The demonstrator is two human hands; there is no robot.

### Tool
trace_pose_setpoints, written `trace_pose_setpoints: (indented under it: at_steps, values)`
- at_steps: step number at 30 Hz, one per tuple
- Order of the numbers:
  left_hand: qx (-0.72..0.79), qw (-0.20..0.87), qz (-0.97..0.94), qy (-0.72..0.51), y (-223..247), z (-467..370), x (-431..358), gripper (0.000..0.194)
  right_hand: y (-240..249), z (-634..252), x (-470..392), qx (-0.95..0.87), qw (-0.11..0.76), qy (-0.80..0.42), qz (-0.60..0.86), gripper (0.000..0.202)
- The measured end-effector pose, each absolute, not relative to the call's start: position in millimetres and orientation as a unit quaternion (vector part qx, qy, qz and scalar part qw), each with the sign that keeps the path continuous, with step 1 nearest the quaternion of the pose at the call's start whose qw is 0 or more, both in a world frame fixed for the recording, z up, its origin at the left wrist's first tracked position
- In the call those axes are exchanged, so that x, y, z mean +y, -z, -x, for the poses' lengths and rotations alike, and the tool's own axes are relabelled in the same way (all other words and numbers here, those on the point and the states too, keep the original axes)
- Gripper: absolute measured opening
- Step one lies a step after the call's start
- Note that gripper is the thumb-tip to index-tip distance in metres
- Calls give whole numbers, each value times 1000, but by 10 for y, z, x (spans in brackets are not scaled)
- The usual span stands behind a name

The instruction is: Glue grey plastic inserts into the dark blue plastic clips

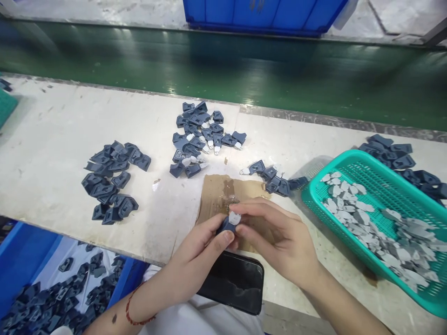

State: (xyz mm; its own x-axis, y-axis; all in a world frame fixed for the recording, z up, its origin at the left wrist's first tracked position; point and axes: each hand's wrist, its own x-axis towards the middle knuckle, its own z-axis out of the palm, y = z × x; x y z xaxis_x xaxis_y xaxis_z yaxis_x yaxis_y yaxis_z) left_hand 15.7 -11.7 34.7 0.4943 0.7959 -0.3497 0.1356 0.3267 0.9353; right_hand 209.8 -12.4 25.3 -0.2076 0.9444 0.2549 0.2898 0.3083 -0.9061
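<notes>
Between thumb and fingers, my left hand (206,242) grips a dark blue plastic part (227,226) above the front of the table. At its upper end sits a small light grey plastic piece (234,217), pinched by the thumb and fingertips of my right hand (279,232). How deep the grey piece sits in the blue one is hidden by my fingers. Under both hands lies a piece of brown cardboard (209,200). A black phone (237,284) rests at the table's front edge, just below my left hand.
Dark blue parts lie in heaps at left (108,181) and centre (199,130), some with grey pieces. A green basket (310,195) of grey pieces stands right. A blue bin (31,246) of blue parts sits lower left. Behind runs a green conveyor belt (122,60).
</notes>
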Motion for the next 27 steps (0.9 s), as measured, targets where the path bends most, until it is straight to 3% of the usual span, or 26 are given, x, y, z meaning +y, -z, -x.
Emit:
trace_pose_setpoints:
  at_steps: [4,6,15,27]
  values:
    - [342,789,-444,-253,-484,-174,-73,44,-278,-2129,-197,-730,429,-344,406,78]
    - [289,849,-371,-242,-517,-208,-80,46,-279,-2130,-217,-746,402,-338,410,92]
    - [239,902,-282,-223,-481,-326,-215,48,-306,-2121,-210,-806,418,-151,391,59]
    - [229,921,-234,-210,-411,-338,-224,48,-328,-2107,-223,-810,415,-101,401,47]
